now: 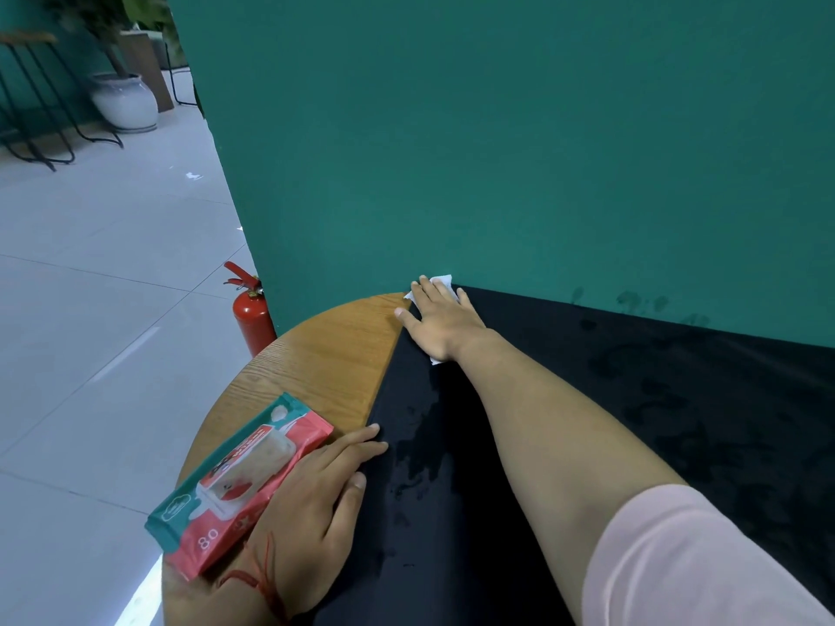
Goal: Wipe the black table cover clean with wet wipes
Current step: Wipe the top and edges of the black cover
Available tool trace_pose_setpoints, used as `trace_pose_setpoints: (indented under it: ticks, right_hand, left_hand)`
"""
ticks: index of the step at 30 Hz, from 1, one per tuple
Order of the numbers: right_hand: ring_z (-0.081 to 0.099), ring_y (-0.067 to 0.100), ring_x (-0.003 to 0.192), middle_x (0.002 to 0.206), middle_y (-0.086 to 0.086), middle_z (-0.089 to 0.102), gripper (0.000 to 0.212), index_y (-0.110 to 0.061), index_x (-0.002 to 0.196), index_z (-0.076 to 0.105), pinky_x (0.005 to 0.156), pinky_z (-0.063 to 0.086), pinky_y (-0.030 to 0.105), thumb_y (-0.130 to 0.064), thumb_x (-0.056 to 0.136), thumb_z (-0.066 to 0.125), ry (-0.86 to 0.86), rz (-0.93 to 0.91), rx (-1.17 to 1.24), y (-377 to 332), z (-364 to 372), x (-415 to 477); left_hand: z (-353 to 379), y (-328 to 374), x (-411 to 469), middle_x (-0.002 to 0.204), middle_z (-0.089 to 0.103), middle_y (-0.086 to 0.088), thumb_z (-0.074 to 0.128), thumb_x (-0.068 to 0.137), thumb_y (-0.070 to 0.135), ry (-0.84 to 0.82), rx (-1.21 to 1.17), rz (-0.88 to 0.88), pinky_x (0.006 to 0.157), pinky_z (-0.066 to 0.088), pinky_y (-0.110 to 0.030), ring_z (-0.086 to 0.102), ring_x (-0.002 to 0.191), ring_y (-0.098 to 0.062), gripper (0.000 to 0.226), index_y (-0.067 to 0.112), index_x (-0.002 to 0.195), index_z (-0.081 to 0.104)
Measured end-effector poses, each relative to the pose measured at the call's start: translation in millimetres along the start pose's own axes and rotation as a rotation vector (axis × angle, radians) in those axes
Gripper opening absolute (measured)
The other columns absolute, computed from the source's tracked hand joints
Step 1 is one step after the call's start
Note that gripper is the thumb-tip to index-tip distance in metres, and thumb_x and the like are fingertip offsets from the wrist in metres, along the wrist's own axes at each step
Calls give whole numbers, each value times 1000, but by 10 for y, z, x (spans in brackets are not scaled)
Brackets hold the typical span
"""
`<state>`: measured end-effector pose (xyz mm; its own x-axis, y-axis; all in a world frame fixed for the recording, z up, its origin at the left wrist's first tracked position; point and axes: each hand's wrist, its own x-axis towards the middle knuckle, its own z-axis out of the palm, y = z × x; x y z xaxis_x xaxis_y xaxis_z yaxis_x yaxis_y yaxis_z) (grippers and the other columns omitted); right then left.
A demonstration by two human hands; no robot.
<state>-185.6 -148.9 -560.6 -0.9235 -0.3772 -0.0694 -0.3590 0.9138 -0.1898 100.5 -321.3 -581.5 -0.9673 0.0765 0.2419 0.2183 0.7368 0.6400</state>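
A black table cover (632, 422) lies over most of a round wooden table (325, 368), with wet streaks showing on it. My right hand (440, 320) lies flat at the cover's far left corner by the green wall, pressing a white wet wipe (443, 282) whose edges peek out past the fingers and under the wrist. My left hand (311, 503) rests flat near the front, fingers straight across the cover's left edge. A red and teal pack of wet wipes (235, 481) lies on the bare wood, touching that hand.
A green wall (497, 151) rises right behind the table. A red fire extinguisher (250, 314) stands on the tiled floor at the wall's corner. Far left are black-legged stools (40, 106) and a white plant pot (124, 101).
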Motion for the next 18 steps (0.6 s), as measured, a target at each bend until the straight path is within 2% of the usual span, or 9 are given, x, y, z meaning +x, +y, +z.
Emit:
trace_pose_setpoints:
  ticks: [3, 9, 13, 15, 18]
  right_hand:
    - [-11, 13, 163, 178, -7, -5, 78, -24, 171, 6, 132, -5, 50, -68, 106, 15, 4, 70, 11, 1, 23, -6]
    - [-15, 18, 163, 178, -3, -9, 80, -23, 170, 1, 130, -10, 55, -68, 104, 8, 10, 268, 38, 5, 61, -95]
    - [-14, 25, 163, 178, 3, -10, 82, -16, 170, -4, 128, -11, 57, -66, 105, 4, 6, 422, -3, -20, 50, -158]
    - [-12, 26, 163, 178, 5, -9, 81, -14, 170, -3, 129, -9, 56, -63, 107, 8, 18, 434, 11, -25, 58, -152]
    - [-10, 27, 164, 178, 7, -5, 77, -10, 169, 3, 132, -4, 52, -56, 110, 15, 70, 372, 64, 22, 81, -140]
  left_hand:
    - [0, 2, 2, 152, 43, 38, 42, 104, 33, -8, 2, 3, 112, 35, -22, 40, 143, 7, 40, 46, 137, 60]
    - [-3, 7, 2, 153, 43, 37, 42, 104, 33, -17, 3, 5, 113, 34, -23, 40, 144, 5, 40, 45, 138, 60]
    - [-7, 8, 4, 154, 41, 38, 40, 104, 35, -34, 24, -1, 114, 27, -10, 38, 145, 8, 40, 46, 139, 58]
    - [-8, 0, 3, 153, 41, 38, 40, 105, 36, -34, 22, -5, 114, 22, -5, 37, 145, 8, 40, 46, 139, 58]
    - [-5, -9, 6, 154, 41, 38, 41, 105, 36, -36, 20, 3, 116, 23, -7, 37, 145, 8, 39, 45, 139, 59]
